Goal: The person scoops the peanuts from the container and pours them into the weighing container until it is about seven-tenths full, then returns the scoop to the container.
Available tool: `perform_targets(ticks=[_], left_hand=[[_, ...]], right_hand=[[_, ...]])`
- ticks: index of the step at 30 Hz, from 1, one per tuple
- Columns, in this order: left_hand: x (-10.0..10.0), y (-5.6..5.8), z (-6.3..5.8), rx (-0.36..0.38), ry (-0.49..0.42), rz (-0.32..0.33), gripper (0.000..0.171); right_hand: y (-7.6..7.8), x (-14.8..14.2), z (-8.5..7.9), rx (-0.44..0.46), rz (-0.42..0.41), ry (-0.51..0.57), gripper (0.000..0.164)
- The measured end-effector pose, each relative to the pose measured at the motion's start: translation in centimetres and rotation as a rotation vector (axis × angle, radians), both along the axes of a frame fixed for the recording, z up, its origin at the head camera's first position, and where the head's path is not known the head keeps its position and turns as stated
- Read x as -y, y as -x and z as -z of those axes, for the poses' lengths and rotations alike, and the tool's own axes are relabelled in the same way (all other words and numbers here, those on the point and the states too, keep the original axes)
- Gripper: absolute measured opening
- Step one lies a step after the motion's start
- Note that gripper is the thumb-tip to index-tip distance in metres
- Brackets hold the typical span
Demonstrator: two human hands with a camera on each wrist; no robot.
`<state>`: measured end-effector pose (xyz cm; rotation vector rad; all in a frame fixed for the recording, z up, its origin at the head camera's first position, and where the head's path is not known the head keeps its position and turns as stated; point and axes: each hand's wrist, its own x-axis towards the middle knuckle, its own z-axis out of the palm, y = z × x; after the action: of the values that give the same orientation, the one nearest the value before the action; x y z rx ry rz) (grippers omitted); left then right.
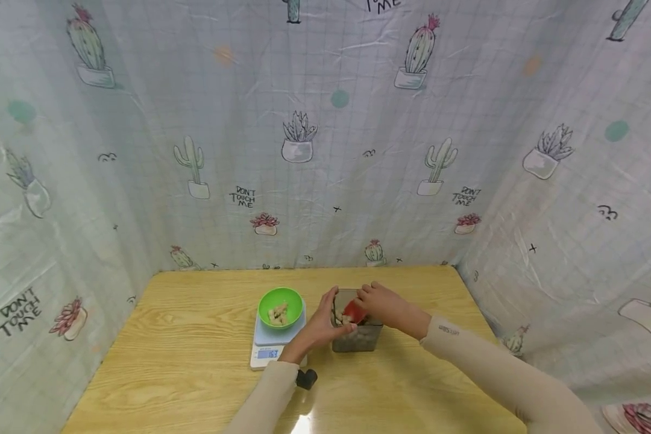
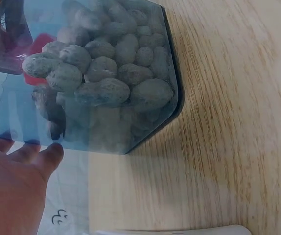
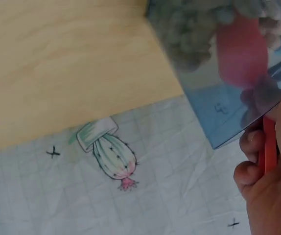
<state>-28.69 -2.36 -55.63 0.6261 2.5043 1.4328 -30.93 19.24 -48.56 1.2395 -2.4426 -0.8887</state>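
A clear, grey-tinted container (image 1: 354, 342) stands on the table with unshelled peanuts (image 2: 104, 90) in it. My left hand (image 1: 321, 325) grips its left side, with the thumb along the front rim; the fingers (image 2: 25, 152) show against the wall in the left wrist view. My right hand (image 1: 385, 303) holds a red scoop (image 1: 355, 310) by its handle, and the scoop's head is inside the container among the peanuts. Through the clear wall, the right wrist view shows the red head (image 3: 242, 54) as well.
Left of the container, a green bowl (image 1: 266, 301) holding several peanuts (image 1: 278, 313) sits on a white kitchen scale (image 1: 261, 336) with a lit display. My left forearm crosses the scale's front right corner. A patterned curtain (image 1: 325, 181) encloses the wooden table (image 1: 195, 337) at back and sides.
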Motion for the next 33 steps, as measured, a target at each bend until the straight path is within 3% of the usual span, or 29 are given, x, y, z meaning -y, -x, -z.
perform_targets(ticks=[6, 13, 23, 29, 33], left_hand=[[0.2, -0.1, 0.1, -0.013, 0.002, -0.024, 0.103], [-0.1, -0.4, 0.5, -0.011, 0.011, -0.008, 0.105], [0.2, -0.1, 0.5, -0.027, 0.013, -0.002, 0.105], [0.2, -0.3, 0.6, -0.012, 0.026, -0.014, 0.107], [0.3, -0.3, 0.5, 0.002, 0.045, -0.023, 0.106]], right_hand=[[0.3, 0.3, 0.3, 0.047, -0.010, 0.051, 0.031], [-0.5, 0.0, 0.0, 0.135, 0.014, 0.143, 0.020], [-0.4, 0.8, 0.0, 0.165, 0.008, 0.202, 0.016], [-0.4, 1.4, 0.0, 0.157, -0.037, 0.204, 0.014], [-0.3, 1.1, 0.2, 0.197, -0.023, 0.257, 0.012]])
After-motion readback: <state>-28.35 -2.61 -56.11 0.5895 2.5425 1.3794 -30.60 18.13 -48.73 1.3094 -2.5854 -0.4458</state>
